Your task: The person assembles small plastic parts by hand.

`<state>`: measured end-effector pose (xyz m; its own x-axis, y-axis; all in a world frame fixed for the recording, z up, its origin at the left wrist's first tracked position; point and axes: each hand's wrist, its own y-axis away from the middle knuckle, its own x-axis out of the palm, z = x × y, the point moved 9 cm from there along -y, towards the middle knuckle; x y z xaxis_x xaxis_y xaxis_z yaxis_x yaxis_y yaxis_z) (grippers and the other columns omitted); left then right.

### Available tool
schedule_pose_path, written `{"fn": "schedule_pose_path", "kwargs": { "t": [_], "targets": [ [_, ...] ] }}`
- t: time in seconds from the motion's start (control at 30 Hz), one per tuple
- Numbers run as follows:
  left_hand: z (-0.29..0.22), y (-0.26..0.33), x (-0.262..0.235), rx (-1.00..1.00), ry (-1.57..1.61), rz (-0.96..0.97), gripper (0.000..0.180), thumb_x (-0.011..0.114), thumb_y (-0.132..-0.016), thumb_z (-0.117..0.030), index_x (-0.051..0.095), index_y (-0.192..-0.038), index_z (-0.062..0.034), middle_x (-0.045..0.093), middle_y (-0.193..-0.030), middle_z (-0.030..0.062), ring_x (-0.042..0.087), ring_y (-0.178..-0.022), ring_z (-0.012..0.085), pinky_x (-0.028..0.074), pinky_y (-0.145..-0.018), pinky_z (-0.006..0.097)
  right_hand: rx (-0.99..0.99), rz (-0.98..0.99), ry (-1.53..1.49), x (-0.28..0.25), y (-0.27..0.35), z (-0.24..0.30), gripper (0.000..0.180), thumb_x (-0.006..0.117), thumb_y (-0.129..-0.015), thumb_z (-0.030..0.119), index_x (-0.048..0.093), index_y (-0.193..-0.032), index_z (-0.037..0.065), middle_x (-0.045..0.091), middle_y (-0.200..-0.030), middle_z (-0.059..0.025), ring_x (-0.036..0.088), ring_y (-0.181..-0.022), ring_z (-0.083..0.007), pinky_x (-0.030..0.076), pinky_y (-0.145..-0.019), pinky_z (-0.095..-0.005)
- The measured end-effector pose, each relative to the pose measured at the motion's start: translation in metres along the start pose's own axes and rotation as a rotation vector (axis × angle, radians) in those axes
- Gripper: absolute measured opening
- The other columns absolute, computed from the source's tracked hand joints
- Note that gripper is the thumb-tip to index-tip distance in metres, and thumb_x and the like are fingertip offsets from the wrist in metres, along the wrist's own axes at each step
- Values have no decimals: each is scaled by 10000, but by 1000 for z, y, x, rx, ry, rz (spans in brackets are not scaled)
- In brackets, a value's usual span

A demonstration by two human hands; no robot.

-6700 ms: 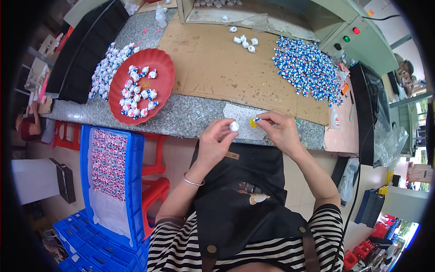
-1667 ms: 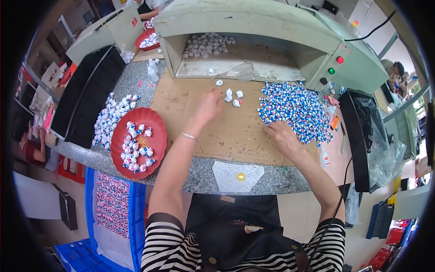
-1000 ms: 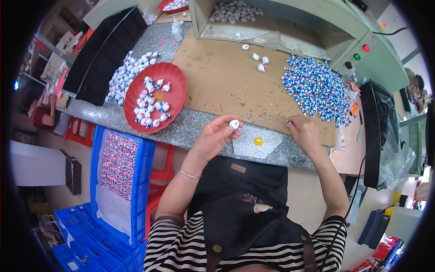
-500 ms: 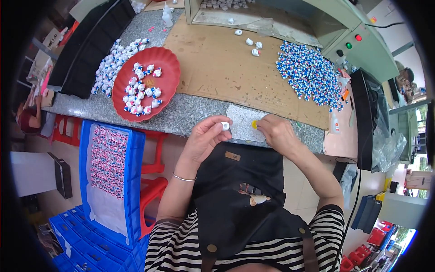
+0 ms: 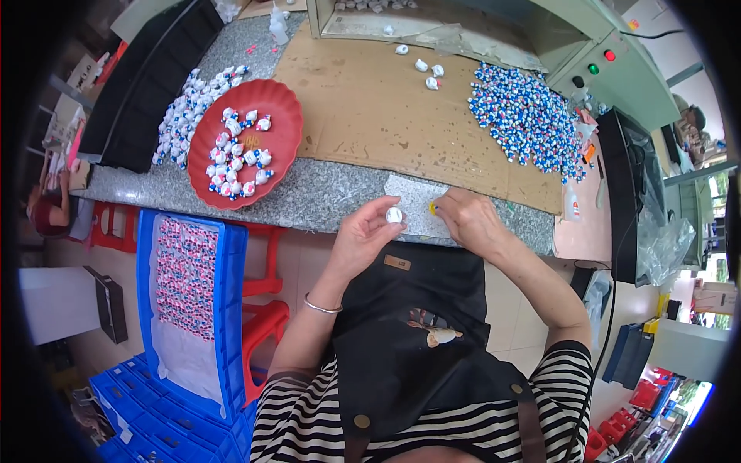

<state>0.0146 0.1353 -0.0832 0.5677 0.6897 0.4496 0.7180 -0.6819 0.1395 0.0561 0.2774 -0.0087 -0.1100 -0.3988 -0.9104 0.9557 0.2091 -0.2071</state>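
Between the thumb and fingers of my left hand (image 5: 369,235) is a small round white piece (image 5: 394,214) with a faint dark line on its face. My right hand (image 5: 472,222) pinches a small yellow object (image 5: 434,207), partly covered by its fingers, a short way right of the white piece. The two are apart. Both hands are over a speckled whitish sheet (image 5: 411,191) at the counter's near edge. To the left, a red scalloped plate (image 5: 284,104) holds several small white, blue and pink figures (image 5: 234,158).
White and blue pieces (image 5: 185,112) lie heaped beyond the plate. Brown cardboard (image 5: 363,116) covers the counter's middle, with a pile of blue and white pieces (image 5: 517,116) at its right. A small bottle (image 5: 571,204) stands rightward. A blue crate (image 5: 231,309) is at lower left.
My left hand has moved a little right with the white piece, nearer my right hand, and the piece's lined face now shows. My right hand still pinches the yellow object.
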Motion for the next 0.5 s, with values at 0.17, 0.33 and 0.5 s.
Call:
{"fn": "schedule_pose_path", "kwargs": {
  "t": [0.17,0.33,0.5],
  "targets": [
    [-2,-11,17,47,-45,26,314,589,-877,68,554,-1185,21,619,-1095,81,625,-1023,159,516,-875,260,2,-103,-31,-7,5,-1,49,617,-756,52,587,-752,13,541,-688,-137,594,-666,-330,483,-582,-427],
    [-1,-13,21,135,-48,-53,337,615,-841,101,574,-1166,21,600,-1158,87,639,-1000,166,522,-885,265,174,-222,-261,-19,14,-11,84,650,-820,65,646,-871,-1,628,-788,-135,646,-717,-283,516,-624,-365],
    [-27,-3,34,461,-551,-143,330,677,-783,82,623,-1102,12,635,-1069,115,673,-894,187,560,-772,263,581,-194,-973,0,32,-26,154,665,-873,81,662,-992,-18,684,-870,-47,628,-771,-81,505,-659,-241]
  ]
}}
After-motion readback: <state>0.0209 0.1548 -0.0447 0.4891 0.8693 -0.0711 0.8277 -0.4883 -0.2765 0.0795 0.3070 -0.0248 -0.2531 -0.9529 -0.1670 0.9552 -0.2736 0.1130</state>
